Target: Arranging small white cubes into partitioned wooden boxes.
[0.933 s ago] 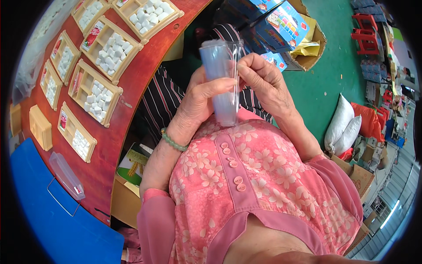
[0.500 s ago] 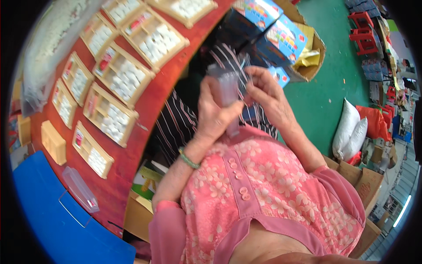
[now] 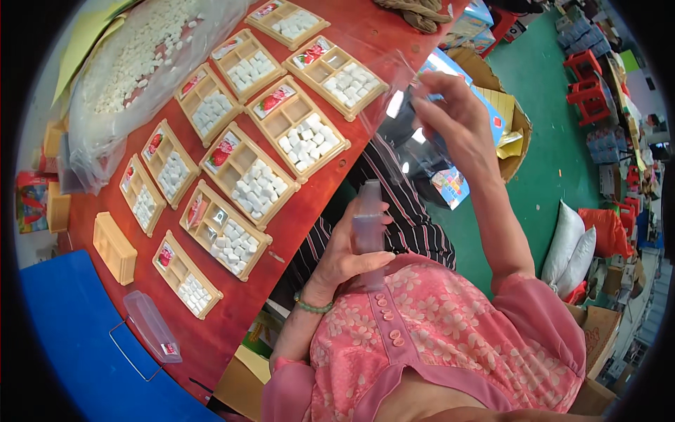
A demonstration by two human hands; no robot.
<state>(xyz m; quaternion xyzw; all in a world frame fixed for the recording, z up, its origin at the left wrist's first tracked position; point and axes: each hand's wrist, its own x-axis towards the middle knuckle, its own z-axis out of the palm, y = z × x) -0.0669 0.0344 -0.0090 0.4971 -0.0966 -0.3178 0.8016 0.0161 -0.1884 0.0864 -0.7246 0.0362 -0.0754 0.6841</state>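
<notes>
Close to my lap, my left hand (image 3: 343, 257) is wrapped round a long, narrow clear plastic case (image 3: 368, 224); whether it is one or a nested stack I cannot tell. My right hand (image 3: 460, 116) is raised beyond the table's edge, fingers bent, pinching shiny clear plastic film (image 3: 395, 105) that resembles a bag. To the left, on the red table (image 3: 337, 172), several light wooden trays (image 3: 242, 179) lie in rows. Small white blocks (image 3: 259, 186) fill their largest compartments, and red-printed pieces sit in end compartments. Another clear case (image 3: 151, 325) rests near the table's near end.
A stack of pale wooden trays (image 3: 114, 248) stands beside the blue surface (image 3: 77, 316). At the far left lies a large clear bag of white pieces (image 3: 133, 74). An open carton (image 3: 519, 105) and printed blue boxes are on the green floor (image 3: 538, 176), with white sacks (image 3: 566, 250) farther right.
My hands have parted: the right has moved up and away with the clear film, while the left keeps the clear case lower down. The view has shifted, showing more of the table.
</notes>
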